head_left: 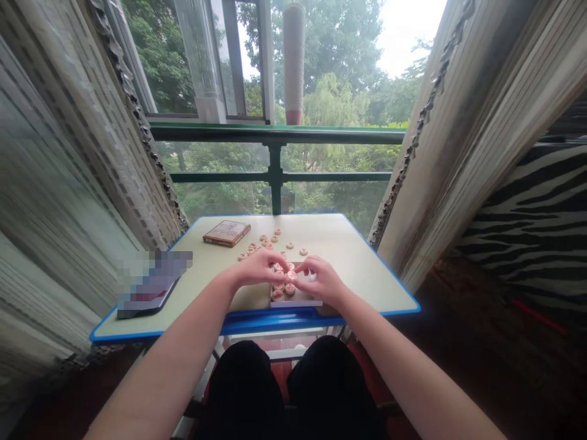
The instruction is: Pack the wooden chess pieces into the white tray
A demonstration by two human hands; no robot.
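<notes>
Over an open white box [298,302] at the near edge of the table, my left hand [257,267] and my right hand [323,280] meet with their fingertips almost together. Between them is a round Chinese chess piece [291,276] with red marking, pinched by the thumbs and fingers of both hands. Several more pieces lie in the left part of the box, among them a red-marked piece [277,295] at its near corner. My fingers hide some of these pieces. Beyond my hands, loose chess pieces [267,244] are scattered on the table.
A flat brown box lid [227,233] lies at the table's back left. On the left edge rests a dark tablet-like device [153,290], partly blurred. The cream table [367,278] has a blue rim. Curtains [440,134] hang on both sides, and a green railing [275,153] stands behind.
</notes>
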